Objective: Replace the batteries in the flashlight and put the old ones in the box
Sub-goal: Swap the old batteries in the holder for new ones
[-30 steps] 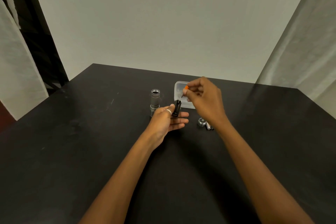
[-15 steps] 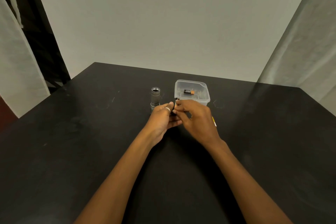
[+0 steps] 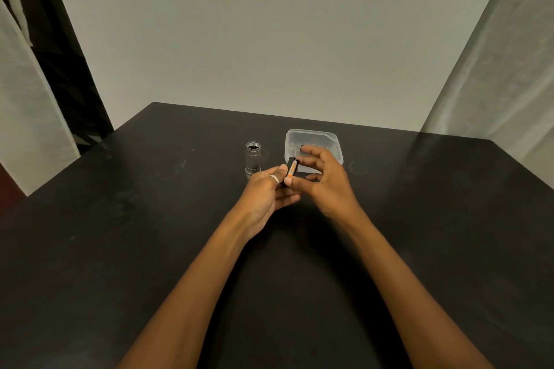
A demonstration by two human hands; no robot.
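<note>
My left hand (image 3: 265,193) grips a black battery holder (image 3: 286,165) just above the table. An orange and white battery (image 3: 292,170) lies in the holder, tilted up to the right. My right hand (image 3: 325,181) pinches this battery, with its thumb at the lower end and its index finger at the upper end. The silver flashlight body (image 3: 253,157) stands upright and open-topped to the left of the hands. Behind my right hand sits the clear plastic box (image 3: 311,132), where a dark battery (image 3: 302,146) shows partly above my fingers.
The black table (image 3: 150,219) reaches to a pale wall at the back. Grey curtains hang at both sides. My right hand hides the spot where small parts lay on the table to its right.
My right hand left a battery in the box, came back to the holder and now pinches the orange and white battery. The left hand stayed nearly still with the holder.
</note>
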